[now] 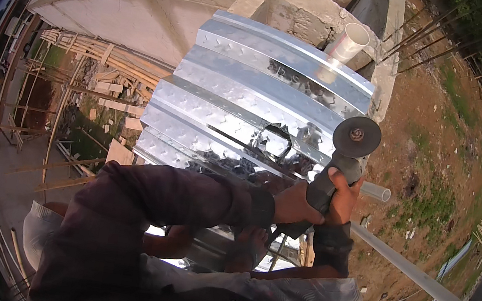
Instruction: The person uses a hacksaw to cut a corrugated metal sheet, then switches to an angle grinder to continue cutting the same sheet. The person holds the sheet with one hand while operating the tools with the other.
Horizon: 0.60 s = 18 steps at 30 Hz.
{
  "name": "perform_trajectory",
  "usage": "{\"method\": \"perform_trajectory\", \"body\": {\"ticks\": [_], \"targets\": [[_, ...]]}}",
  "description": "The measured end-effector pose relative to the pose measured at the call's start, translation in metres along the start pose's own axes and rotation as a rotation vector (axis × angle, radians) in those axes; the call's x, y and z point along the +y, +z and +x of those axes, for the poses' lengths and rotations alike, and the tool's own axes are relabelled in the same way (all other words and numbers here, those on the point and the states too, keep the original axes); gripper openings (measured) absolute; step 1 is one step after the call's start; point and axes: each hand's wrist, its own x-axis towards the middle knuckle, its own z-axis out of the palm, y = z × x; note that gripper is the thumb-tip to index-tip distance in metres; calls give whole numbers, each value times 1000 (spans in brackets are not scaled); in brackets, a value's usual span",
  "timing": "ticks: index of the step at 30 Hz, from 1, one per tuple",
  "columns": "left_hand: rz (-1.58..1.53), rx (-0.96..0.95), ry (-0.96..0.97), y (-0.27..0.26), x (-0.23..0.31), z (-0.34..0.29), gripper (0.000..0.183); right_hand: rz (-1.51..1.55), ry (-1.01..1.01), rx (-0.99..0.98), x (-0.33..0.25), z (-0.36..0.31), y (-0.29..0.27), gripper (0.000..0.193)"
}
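My left hand (300,205) and my right hand (343,197) are both closed around the body of a dark angle grinder (324,188). Its round, dark disc (357,137) points away from me, above the right edge of a shiny corrugated metal sheet (224,95). I cannot tell whether the disc is spinning. Left of the grinder, a roughly round, dark-edged cut (273,141) shows in the sheet. A bare foot (251,242) is on the metal close below my hands, partly hidden by the grinder's rear end.
A white pipe (349,44) stands upright at the sheet's far right corner, beside a concrete wall (390,48). Another short pipe (376,191) juts out right of my hands. A long grey pole (422,275) slants over the ground at right. Bamboo poles (111,56) lie lower at left.
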Motion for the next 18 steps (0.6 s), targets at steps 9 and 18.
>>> {"method": "perform_trajectory", "body": {"ticks": [9, 18], "targets": [[153, -49, -152, -98, 155, -73, 48, 275, 127, -109, -50, 19, 119, 65], [-261, 43, 302, -148, 122, -74, 48, -314, -214, -235, -89, 33, 210, 87]]}}
